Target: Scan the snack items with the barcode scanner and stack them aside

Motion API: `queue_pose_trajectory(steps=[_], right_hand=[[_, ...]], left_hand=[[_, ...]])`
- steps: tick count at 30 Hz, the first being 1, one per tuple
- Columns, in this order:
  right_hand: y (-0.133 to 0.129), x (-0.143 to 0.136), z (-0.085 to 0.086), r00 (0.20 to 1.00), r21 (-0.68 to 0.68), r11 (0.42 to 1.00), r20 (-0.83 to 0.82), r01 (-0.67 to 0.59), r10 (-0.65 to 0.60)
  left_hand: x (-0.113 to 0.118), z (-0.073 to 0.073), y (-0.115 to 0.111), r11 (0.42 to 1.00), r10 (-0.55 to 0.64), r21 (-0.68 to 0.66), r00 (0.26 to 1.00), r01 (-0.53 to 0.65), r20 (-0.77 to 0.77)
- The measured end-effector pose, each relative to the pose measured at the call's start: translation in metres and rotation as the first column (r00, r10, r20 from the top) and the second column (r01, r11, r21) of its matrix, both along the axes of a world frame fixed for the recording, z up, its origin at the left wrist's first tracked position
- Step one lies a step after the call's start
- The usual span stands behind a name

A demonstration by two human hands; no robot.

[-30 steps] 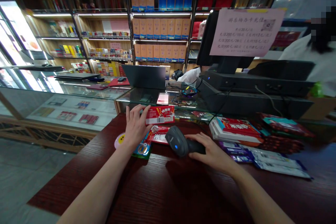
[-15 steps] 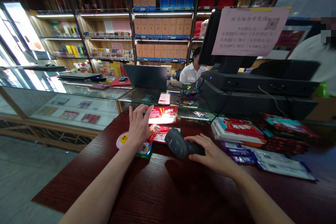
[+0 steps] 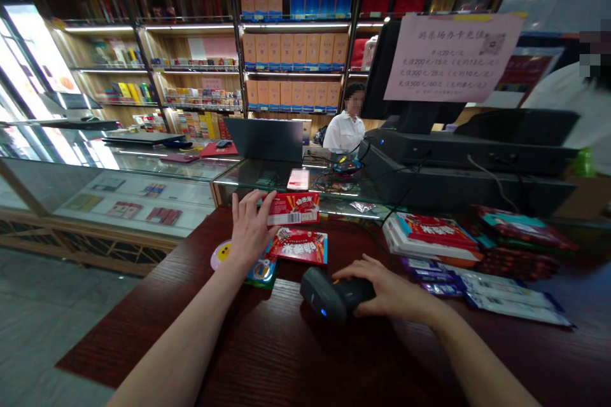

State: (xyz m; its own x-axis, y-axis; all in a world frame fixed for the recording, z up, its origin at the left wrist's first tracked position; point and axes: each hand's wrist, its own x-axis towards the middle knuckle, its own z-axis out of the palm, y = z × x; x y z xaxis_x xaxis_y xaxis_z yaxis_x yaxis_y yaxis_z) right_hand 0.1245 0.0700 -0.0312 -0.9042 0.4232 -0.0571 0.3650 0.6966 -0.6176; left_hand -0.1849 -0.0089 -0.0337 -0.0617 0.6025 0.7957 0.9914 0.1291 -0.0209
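My left hand (image 3: 251, 226) grips the left end of a red packet (image 3: 298, 208), tilted so that its barcode edge shows. Under it, another red packet (image 3: 305, 246) lies on the dark wooden counter (image 3: 267, 343). A blue-green packet (image 3: 262, 271) and a round purple item with a yellow face (image 3: 222, 254) are partly covered by my left hand and wrist. My right hand (image 3: 382, 286) is wrapped round the handle of a black barcode scanner (image 3: 327, 296), held low over the counter with a blue light showing on its head.
On the right lie stacked red and white packets (image 3: 432, 235), purple packets (image 3: 434, 276) and silver-blue packets (image 3: 515, 299). Behind stand a monitor bearing a pink sign (image 3: 453, 57), a laptop (image 3: 267, 138) and a glass display case (image 3: 133, 194). A person in white (image 3: 344, 131) is beyond the counter.
The scanner in my right hand has moved down and toward me, away from the packets. The bright glare on the upper red packet is gone. The person behind has shifted slightly left.
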Motion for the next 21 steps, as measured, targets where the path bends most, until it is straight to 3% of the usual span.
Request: queue_pose_trajectory(steps=[8, 15, 18, 21], right_hand=[[0.001, -0.002, -0.007, 0.999, 0.001, 1.0, 0.048, 0.0, 0.0], [0.002, 0.006, 0.001, 1.0, -0.022, 0.999, 0.01, 0.026, -0.026], [0.009, 0.006, 0.001, 0.973, -0.103, 0.985, -0.169, 0.141, -0.157], [0.017, -0.005, -0.006, 0.823, -0.169, 0.912, -0.392, 0.374, -0.411]], left_hand=[[0.0, 0.001, -0.001, 1.0, -0.016, -0.015, 1.0, 0.016, 0.002], [0.0, 0.001, -0.001, 0.999, -0.031, -0.009, 0.999, 0.031, 0.014], [0.003, 0.002, -0.002, 0.999, -0.052, -0.013, 0.999, 0.052, 0.005], [0.008, 0.003, -0.002, 0.997, -0.079, -0.017, 0.997, 0.079, -0.014]])
